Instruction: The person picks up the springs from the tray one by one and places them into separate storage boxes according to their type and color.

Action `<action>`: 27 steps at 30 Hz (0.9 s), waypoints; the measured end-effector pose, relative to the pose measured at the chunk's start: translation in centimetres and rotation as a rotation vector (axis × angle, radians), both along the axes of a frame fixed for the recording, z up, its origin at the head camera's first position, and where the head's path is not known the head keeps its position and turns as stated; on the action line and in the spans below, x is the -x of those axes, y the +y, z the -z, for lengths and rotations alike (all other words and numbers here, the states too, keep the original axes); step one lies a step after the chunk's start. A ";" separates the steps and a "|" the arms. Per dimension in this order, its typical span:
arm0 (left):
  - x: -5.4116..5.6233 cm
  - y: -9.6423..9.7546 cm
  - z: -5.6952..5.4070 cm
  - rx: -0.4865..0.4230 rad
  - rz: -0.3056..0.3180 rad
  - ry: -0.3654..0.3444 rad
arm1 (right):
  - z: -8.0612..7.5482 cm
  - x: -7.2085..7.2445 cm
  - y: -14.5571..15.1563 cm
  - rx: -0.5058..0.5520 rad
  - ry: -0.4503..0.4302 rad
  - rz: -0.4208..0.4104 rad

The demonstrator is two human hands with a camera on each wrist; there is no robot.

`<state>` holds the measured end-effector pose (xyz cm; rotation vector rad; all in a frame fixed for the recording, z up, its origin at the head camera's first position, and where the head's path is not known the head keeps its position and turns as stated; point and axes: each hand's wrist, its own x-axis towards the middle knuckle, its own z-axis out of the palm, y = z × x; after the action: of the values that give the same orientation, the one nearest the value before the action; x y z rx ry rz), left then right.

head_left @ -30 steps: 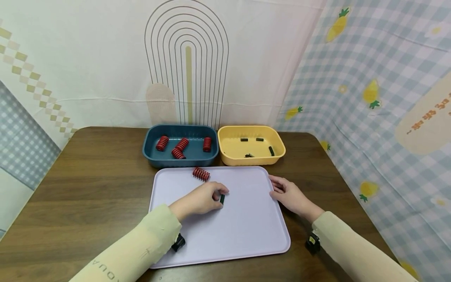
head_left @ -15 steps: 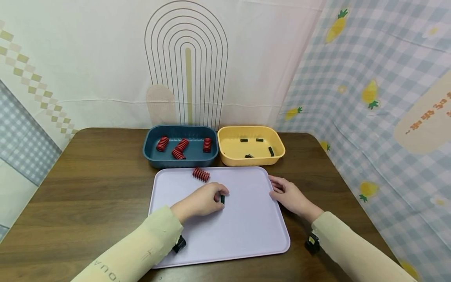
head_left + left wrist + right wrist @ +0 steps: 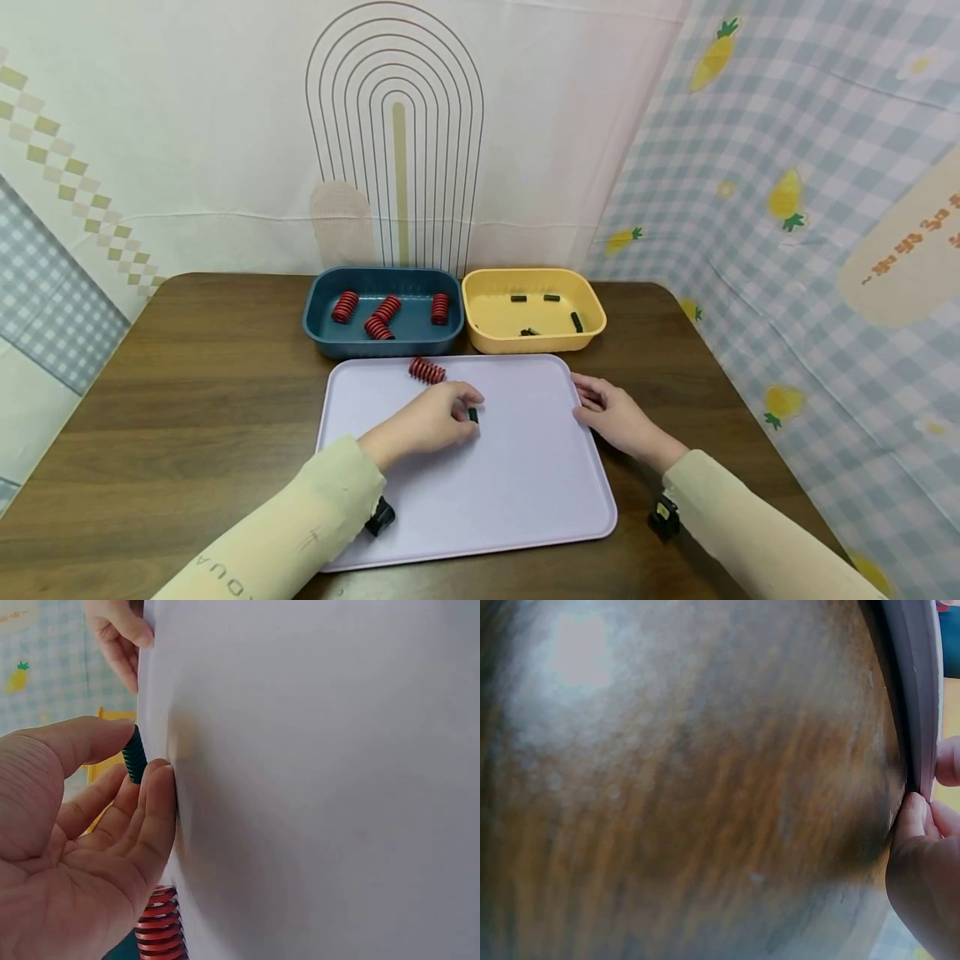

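Observation:
A small dark green coil spring (image 3: 473, 415) is pinched between the thumb and fingers of my left hand (image 3: 431, 421), over the middle of the lilac tray (image 3: 540, 483). In the left wrist view the green spring (image 3: 134, 757) spans from the thumb tip towards the fingers, its coils visible. A larger red spring (image 3: 427, 371) lies on the tray near its back edge, just behind the left hand. My right hand (image 3: 618, 421) grips the tray's right edge; the right wrist view has the thumb over the rim (image 3: 924, 697) and fingers against its outer side.
Behind the tray stands a dark blue bin (image 3: 382, 347) with several red springs. Touching its right side is a yellow bin (image 3: 536, 342) holding several small green springs. All rest on a brown wooden table (image 3: 210, 400), with hanging cloths behind and at the right.
My left hand has shifted slightly back and left, and the green spring has moved a little with it. The right hand keeps its place on the tray edge.

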<state>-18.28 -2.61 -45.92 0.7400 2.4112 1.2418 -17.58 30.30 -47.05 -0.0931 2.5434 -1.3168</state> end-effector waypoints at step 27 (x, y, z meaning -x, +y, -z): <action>3.2 3.3 -2.9 -0.844 -0.526 -0.594 | -0.1 -0.1 -0.1 -0.011 0.003 0.000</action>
<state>-21.43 0.71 -43.00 -0.1422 1.5760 2.3263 -17.52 30.21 -46.96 -0.0933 2.5526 -1.3040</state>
